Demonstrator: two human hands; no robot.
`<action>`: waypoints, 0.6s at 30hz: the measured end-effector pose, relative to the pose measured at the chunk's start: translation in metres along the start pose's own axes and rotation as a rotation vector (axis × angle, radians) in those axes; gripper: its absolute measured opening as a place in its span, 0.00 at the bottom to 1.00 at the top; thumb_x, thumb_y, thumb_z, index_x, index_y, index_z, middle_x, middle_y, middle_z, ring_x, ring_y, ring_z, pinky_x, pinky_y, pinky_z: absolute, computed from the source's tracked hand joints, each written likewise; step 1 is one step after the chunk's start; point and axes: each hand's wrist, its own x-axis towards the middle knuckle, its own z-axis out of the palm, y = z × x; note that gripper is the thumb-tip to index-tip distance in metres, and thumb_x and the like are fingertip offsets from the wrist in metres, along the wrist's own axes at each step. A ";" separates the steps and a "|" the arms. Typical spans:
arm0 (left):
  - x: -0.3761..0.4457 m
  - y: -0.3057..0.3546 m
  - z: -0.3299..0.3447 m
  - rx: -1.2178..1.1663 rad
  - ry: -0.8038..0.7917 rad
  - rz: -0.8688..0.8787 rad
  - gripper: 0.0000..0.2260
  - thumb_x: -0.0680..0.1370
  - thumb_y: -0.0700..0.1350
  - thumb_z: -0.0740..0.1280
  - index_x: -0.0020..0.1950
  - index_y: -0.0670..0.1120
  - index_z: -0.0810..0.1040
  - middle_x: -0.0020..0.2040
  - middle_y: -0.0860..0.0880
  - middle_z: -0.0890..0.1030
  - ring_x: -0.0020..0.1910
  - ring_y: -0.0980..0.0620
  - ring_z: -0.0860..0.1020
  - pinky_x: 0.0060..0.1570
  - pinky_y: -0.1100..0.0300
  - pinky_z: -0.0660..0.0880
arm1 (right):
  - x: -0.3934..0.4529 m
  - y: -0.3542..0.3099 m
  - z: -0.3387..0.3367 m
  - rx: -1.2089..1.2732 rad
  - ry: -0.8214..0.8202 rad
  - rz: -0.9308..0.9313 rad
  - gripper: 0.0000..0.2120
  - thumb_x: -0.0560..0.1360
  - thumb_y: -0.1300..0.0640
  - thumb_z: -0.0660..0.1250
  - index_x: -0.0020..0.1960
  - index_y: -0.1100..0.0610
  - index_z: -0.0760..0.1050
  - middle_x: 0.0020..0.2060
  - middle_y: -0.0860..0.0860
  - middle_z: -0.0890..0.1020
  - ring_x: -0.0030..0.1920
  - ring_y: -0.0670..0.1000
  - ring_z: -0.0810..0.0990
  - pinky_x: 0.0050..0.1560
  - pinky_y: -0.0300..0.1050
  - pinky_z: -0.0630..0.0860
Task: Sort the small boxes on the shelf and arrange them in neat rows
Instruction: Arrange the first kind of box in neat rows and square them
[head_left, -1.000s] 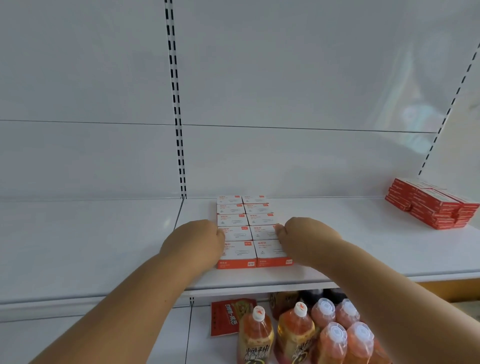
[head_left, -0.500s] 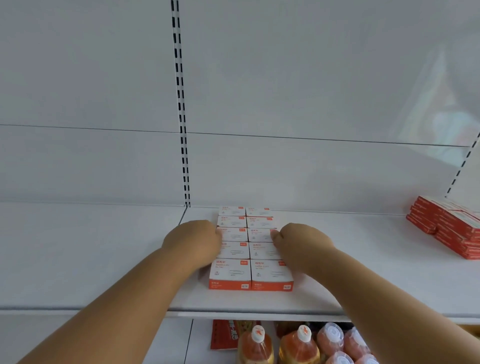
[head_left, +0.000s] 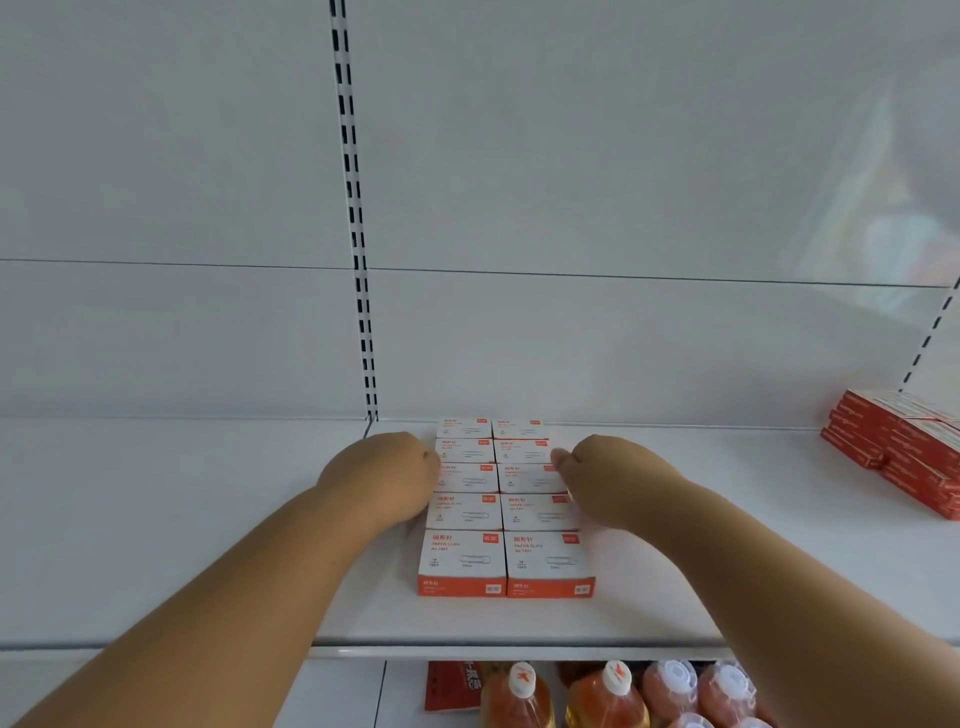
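Several small white-and-orange paper-clip boxes (head_left: 506, 512) lie flat on the white shelf (head_left: 208, 519) in two tight columns that run from near the front edge to the back wall. My left hand (head_left: 384, 478) rests against the left side of the block at the middle rows, fingers curled under. My right hand (head_left: 613, 478) presses against the right side at the same rows, fingertips touching the box edges. Neither hand lifts a box. The two front boxes stand free of both hands.
A stack of flat red boxes (head_left: 904, 447) sits at the far right of the shelf. Below the shelf's front edge (head_left: 519, 652) stand several orange drink bottles (head_left: 608, 696) and a red packet (head_left: 457, 686). A slotted upright rail (head_left: 353, 208) runs up the back wall.
Both hands have slid back along the sides of the block, from the front rows to the middle rows. The view has tilted up, so the boxes sit lower in frame.
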 end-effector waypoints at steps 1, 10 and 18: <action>0.005 0.001 -0.001 0.009 0.019 -0.006 0.19 0.83 0.53 0.52 0.38 0.48 0.74 0.39 0.50 0.79 0.39 0.52 0.77 0.38 0.58 0.72 | 0.006 0.001 -0.002 0.011 0.012 0.001 0.23 0.82 0.43 0.47 0.44 0.56 0.73 0.41 0.51 0.78 0.44 0.53 0.77 0.46 0.46 0.73; 0.033 0.007 0.015 0.036 0.021 0.003 0.17 0.82 0.56 0.53 0.46 0.49 0.77 0.43 0.52 0.79 0.43 0.52 0.78 0.47 0.55 0.77 | 0.032 -0.004 0.012 0.011 0.015 -0.002 0.18 0.82 0.47 0.49 0.40 0.53 0.71 0.37 0.48 0.76 0.43 0.52 0.77 0.43 0.45 0.72; 0.031 0.002 0.017 0.009 0.054 0.064 0.18 0.83 0.56 0.52 0.39 0.51 0.73 0.38 0.53 0.78 0.39 0.53 0.78 0.41 0.56 0.75 | 0.036 -0.003 0.015 -0.012 0.015 0.010 0.18 0.82 0.47 0.50 0.39 0.52 0.70 0.38 0.48 0.77 0.41 0.51 0.77 0.41 0.45 0.71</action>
